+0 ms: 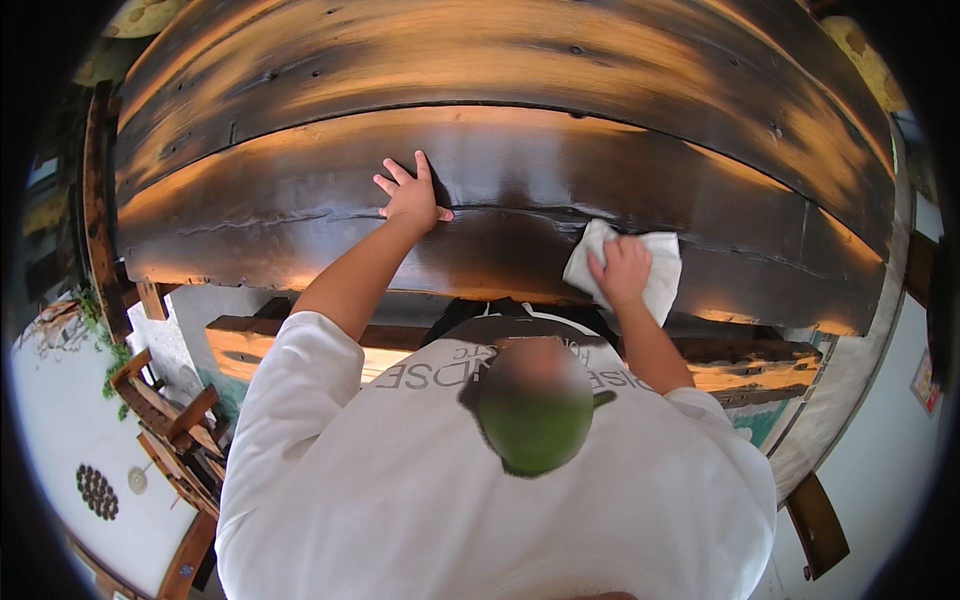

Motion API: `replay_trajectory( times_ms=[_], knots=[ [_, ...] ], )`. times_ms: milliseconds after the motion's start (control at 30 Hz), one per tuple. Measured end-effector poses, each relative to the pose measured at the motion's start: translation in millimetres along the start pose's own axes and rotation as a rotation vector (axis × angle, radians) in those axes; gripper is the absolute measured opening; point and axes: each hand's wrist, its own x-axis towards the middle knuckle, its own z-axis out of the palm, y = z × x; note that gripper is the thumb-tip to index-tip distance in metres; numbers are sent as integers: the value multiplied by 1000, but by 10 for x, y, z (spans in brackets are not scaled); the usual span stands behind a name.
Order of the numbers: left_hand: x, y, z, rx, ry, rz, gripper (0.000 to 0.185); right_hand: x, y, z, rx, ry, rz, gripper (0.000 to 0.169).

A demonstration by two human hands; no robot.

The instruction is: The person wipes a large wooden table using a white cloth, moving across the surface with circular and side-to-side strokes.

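Note:
A dark-stained plank table (487, 247), its wood grain showing orange in patches, spreads before me. My left hand (412, 199) rests on it with the fingers spread and nothing held, beside a long crack in the near plank. Off to the right, my right hand (624, 266) presses a folded white cloth (661, 262) against the tabletop close to the near edge. The fingers curl over the cloth, and part of it hangs past that edge. The right hand looks slightly blurred.
Below the table's near edge runs a wooden bench (750, 367). Wooden chairs (180, 420) stand at the left, near a green plant (112, 360). A narrow gap (465, 103) separates the table's planks. A pale wall (892, 420) lies on the right.

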Motion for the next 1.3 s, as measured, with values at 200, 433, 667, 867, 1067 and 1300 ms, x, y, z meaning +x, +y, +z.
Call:
replay_trajectory(
  times_ms=[200, 433, 667, 867, 1067, 1300],
  knots=[
    [20, 47, -2, 19, -15, -12, 135, 1802, 484, 398, -174, 91, 17, 33],
    [76, 35, 53, 79, -20, -4, 135, 4017, 794, 801, -287, 82, 273, 49],
    [39, 24, -14, 94, -41, 18, 138, 4356, 869, 807, -311, 14, 165, 47],
    [-20, 87, -78, 73, -39, -38, 140, 2069, 348, 300, -182, -73, -70, 33],
    [48, 93, 46, 54, -31, -17, 138, -351, -218, -237, 75, -70, -32, 30],
    [89, 130, 12, 95, -59, -9, 138, -265, 12, -106, 75, -26, 9, 29]
  ],
)
